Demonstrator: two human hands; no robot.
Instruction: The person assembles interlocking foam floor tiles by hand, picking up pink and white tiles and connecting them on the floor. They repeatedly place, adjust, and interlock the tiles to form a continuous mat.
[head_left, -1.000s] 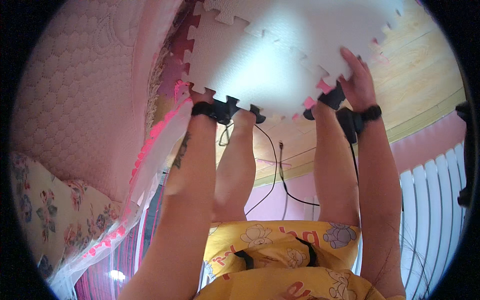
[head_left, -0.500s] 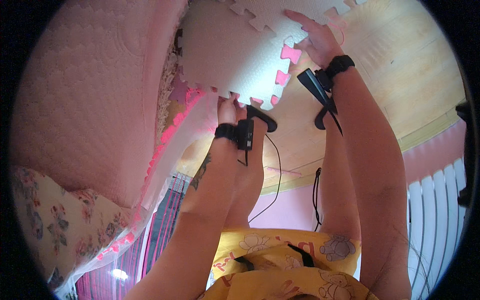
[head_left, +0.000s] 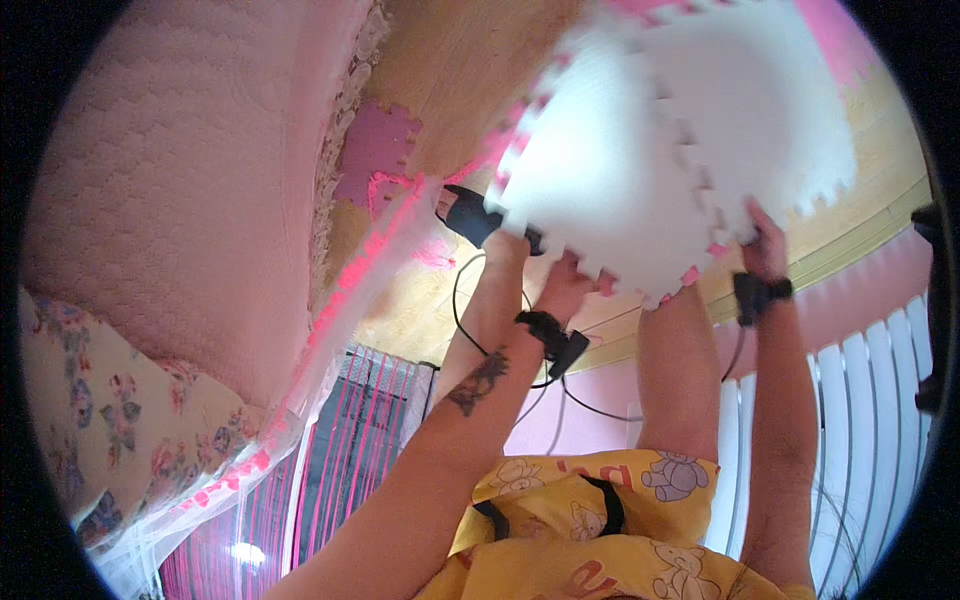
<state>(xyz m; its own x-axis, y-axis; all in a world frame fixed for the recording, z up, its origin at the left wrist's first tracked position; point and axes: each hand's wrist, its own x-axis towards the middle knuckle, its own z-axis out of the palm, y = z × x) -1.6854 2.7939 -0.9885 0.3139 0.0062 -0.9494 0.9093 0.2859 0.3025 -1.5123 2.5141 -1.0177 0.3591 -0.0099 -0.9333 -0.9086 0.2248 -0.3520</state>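
Interlocking foam mat tiles (head_left: 590, 170), pale on the upper face with pink showing in the toothed edges, hang tilted over the floor in front of my legs. A toothed seam joins two of them, and the outline is blurred by motion. My left hand (head_left: 565, 287) is closed on the near edge, its fingertips partly hidden by the foam. Farther right, my right hand (head_left: 766, 248) grips the same edge, with a finger on the upper face and the rest behind it. Dark straps with small devices sit on both wrists.
A bed with a pink quilted cover (head_left: 190, 170) and lace trim runs along the left. On the wooden floor (head_left: 450, 80) beside it lies a purple foam tile (head_left: 375, 150). My slippered foot (head_left: 475, 215) is under the mat's left corner. A white radiator (head_left: 870, 420) stands at right.
The joined foam tiles have swung right, uncovering floor and the purple tile by the bed. My left hand moved right with them; my right hand came nearer, from the side edge to the near edge.
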